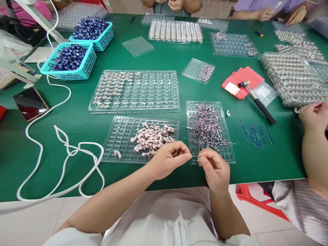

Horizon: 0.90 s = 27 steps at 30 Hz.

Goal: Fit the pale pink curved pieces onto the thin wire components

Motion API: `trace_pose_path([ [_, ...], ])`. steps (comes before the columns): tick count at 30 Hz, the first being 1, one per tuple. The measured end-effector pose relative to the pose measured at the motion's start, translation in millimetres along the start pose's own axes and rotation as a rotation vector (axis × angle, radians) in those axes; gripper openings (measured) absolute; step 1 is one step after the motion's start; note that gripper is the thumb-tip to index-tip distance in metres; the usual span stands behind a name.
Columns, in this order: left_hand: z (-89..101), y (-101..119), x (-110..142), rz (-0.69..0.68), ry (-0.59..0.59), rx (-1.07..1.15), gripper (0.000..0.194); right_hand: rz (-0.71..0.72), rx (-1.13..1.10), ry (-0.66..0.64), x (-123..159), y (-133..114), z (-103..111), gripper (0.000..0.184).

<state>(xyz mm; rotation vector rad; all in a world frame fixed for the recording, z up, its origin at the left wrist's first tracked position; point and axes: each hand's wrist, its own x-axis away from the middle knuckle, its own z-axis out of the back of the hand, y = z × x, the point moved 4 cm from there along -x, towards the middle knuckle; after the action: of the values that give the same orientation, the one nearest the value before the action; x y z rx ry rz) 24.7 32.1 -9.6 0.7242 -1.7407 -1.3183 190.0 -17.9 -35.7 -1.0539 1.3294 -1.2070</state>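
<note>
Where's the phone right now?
In the head view, the phone lies at left on the green table, beside the white cable, nearer than the turquoise baskets.

This looks like a factory assembly workshop: several people sit along a long green surface crowded with clear blister trays of small parts.

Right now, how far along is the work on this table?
Partway, it seems. Looks done: the filled left side of the large clear tray; its right pockets are empty. In hand: a thin wire between left hand and right hand. Apparently remaining: heaped pale curved shells, piled wired components.
</note>
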Motion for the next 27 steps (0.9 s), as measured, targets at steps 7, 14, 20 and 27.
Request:
trace_pose_path([
  [7, 0.0, 1.4, 0.6, -0.056, 0.039, -0.099, 0.016, -0.005, -0.018, 0.006, 0.7, -0.6, -0.6, 0.010],
  [14, 6.7, 0.5, -1.1, 0.025, 0.050, 0.003, 0.019, -0.016, -0.033, 0.137, -1.5, 3.2, 3.8, 0.009],
  [20, 7.6, -14.7, -3.1, 0.216, 0.033, 0.431, 0.022, 0.003, -0.048, 0.208, -1.4, 6.3, 5.8, 0.008],
  [27, 4.5, -14.2, -5.5, 0.233, 0.044, 0.589, 0.026, -0.028, -0.020, 0.218, 1.3, 11.4, 8.2, 0.007],
])
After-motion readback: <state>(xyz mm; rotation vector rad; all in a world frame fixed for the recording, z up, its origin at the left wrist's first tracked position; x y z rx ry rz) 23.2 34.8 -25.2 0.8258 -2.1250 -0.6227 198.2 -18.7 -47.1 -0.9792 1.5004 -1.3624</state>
